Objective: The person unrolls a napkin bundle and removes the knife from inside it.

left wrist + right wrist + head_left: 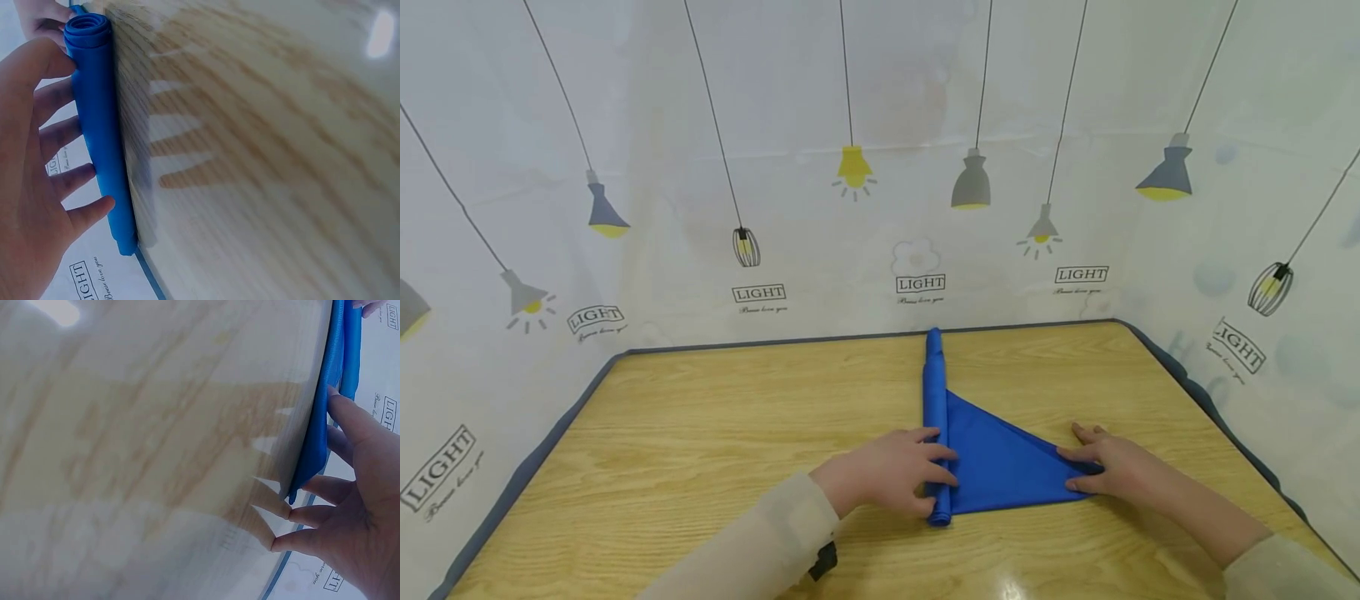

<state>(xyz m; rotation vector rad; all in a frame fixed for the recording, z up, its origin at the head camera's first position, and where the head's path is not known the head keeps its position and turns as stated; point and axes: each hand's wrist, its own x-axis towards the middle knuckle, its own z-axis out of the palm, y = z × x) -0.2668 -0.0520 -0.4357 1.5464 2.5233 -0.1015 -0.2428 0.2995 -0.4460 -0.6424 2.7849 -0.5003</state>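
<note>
A blue cloth is rolled into a long, narrow roll (pixel 935 400) on the table, with a flat triangular flap (pixel 1003 462) reaching out to its right. My left hand (pixel 887 471) rests on the near half of the roll, its fingers spread across it. In the left wrist view the coiled layers show at the roll's end (pixel 87 28), close to the thumb. At the pointed tip of the flap, my right hand (pixel 1123 471) touches the cloth with thumb and fingers spread apart. The right wrist view shows a stitched-looking edge on the flap (pixel 319 444).
The wooden table (pixel 737 417) has a dark border where it meets the white wall covering (pixel 805 192), printed with hanging lamps. The roll's far end reaches the back edge. A small black object (pixel 823 561) shows under the left sleeve.
</note>
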